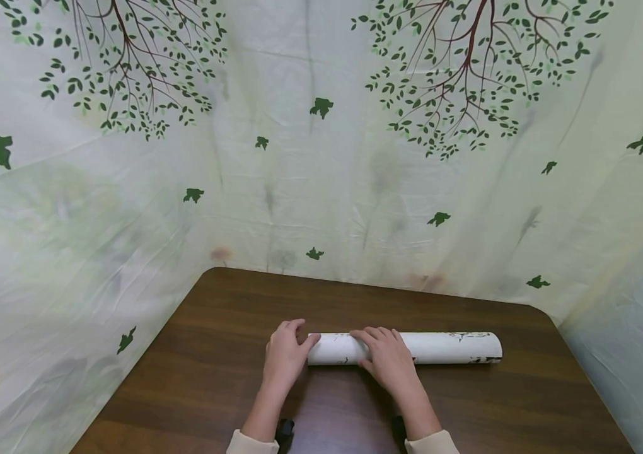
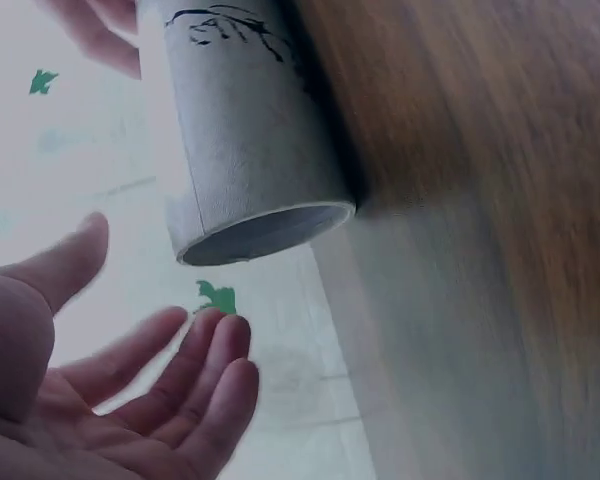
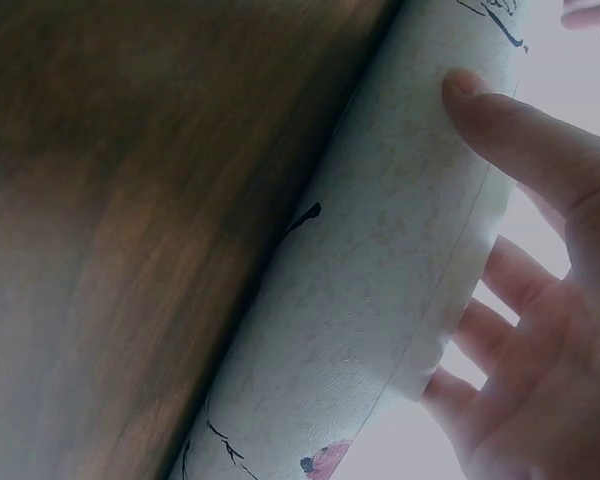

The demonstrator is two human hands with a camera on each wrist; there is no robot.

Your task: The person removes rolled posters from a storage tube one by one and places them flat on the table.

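A white hollow paper roll (image 1: 446,348) with dark branch-like prints lies crosswise on the brown table. Its open round end (image 2: 265,235) faces the left hand in the left wrist view. The left hand (image 1: 286,353) is just beyond that end, fingers loosely bent and apart from the roll, with nothing between them. Over the roll's left half, the right hand (image 1: 388,356) holds it across its width, thumb on the near side and fingers over the far side. A pink spot and a long straight seam show on the roll in the right wrist view.
The wood-grain table (image 1: 231,302) has rounded far corners. Behind and beside it hangs a pale curtain (image 1: 276,208) printed with green leaves and branches. Dark straps (image 1: 284,434) show at both wrists, by light sleeves (image 1: 252,443).
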